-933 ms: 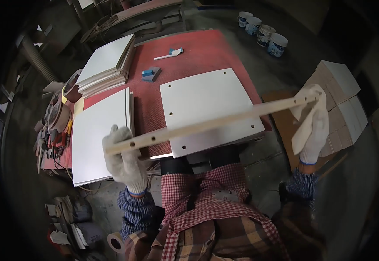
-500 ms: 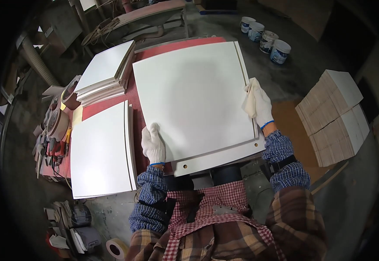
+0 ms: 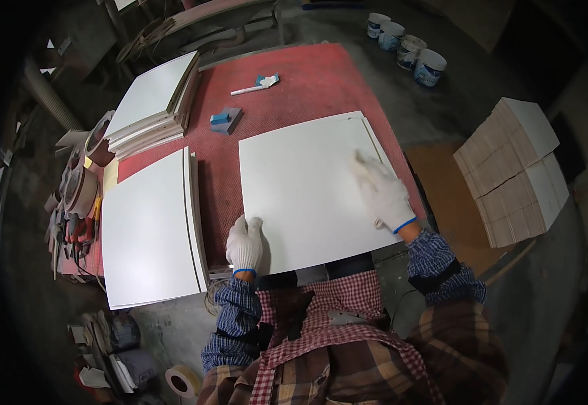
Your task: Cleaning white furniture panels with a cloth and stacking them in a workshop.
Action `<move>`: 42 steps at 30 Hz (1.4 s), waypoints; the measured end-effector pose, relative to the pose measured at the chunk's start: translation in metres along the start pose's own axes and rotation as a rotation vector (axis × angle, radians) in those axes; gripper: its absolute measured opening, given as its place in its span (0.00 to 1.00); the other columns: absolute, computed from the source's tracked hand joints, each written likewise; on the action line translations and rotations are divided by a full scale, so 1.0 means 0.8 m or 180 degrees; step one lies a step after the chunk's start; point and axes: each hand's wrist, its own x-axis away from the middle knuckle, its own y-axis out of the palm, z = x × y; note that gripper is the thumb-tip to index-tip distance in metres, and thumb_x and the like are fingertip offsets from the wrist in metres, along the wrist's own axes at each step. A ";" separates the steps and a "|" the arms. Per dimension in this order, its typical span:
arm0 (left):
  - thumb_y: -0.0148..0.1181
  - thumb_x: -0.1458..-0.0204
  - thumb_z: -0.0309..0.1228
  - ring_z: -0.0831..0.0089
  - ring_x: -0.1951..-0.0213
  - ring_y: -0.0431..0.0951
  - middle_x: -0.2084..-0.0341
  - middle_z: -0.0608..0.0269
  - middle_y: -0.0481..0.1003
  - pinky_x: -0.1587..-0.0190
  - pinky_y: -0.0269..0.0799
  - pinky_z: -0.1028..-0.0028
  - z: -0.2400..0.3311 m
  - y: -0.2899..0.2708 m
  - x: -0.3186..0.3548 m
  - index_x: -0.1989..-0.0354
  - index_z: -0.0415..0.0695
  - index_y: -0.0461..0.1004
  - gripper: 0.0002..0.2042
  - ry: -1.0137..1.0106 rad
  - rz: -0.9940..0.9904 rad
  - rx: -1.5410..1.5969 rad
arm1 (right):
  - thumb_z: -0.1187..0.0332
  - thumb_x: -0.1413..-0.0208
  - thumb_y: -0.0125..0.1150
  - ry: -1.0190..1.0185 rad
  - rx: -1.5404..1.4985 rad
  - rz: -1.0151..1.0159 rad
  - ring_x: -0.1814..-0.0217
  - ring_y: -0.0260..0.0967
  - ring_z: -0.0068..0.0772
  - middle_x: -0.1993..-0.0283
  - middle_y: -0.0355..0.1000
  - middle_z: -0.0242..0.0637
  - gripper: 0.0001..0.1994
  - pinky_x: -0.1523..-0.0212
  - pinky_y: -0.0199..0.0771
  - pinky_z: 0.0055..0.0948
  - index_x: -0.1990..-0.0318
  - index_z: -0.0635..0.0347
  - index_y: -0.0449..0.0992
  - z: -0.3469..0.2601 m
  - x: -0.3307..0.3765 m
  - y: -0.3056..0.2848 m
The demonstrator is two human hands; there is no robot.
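Note:
A flat white panel (image 3: 307, 196) lies at the table's front edge, with a thin dark line along its right side. My left hand (image 3: 244, 246), in a white knit glove, grips the panel's left edge close to its near corner, thumb on top. Over the panel's right part rests my right hand (image 3: 389, 199), gloved too and slightly blurred. A cream cloth (image 3: 362, 162) shows at its fingertips, mostly covered by the hand. To the left lies a short stack of similar white panels (image 3: 149, 233).
Behind it stands a taller panel stack (image 3: 152, 101). On the red table (image 3: 294, 74) are a grey-and-blue block (image 3: 226, 121) and a white stick-like tool (image 3: 257, 86). Tape rolls (image 3: 81, 189) crowd the left edge. Buckets (image 3: 430, 67) and stacked boards (image 3: 510, 172) stand on the right.
The panel has come down and nearer, uncovering the red tabletop and the small items on it. My right hand has moved from the panel's right edge inward onto its face.

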 end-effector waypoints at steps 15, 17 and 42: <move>0.61 0.40 0.43 0.36 0.29 0.53 0.34 0.36 0.62 0.30 0.58 0.52 -0.062 0.012 0.015 0.32 0.41 0.61 0.31 0.1688 0.0016 -0.0117 | 0.56 0.35 0.48 -0.0410 0.1009 -0.0110 0.22 0.48 0.49 0.27 0.57 0.48 0.28 0.24 0.43 0.46 0.32 0.61 0.63 0.097 -0.159 0.111; 0.63 0.41 0.42 0.37 0.30 0.57 0.35 0.37 0.64 0.31 0.60 0.54 -0.059 0.023 0.005 0.33 0.39 0.64 0.32 0.1817 0.0031 0.0130 | 0.54 0.35 0.45 -0.0403 0.1551 0.0370 0.22 0.46 0.47 0.25 0.55 0.46 0.28 0.24 0.41 0.47 0.32 0.60 0.63 0.099 -0.190 0.137; 0.48 0.31 0.40 0.66 0.60 0.79 0.59 0.50 0.77 0.49 0.77 0.69 -0.129 -0.022 0.091 0.41 0.28 0.68 0.23 0.0327 -0.0230 0.3199 | 0.54 0.32 0.43 -0.0536 0.1013 -0.0444 0.21 0.47 0.46 0.25 0.56 0.49 0.28 0.22 0.38 0.46 0.30 0.59 0.62 -0.022 0.004 0.088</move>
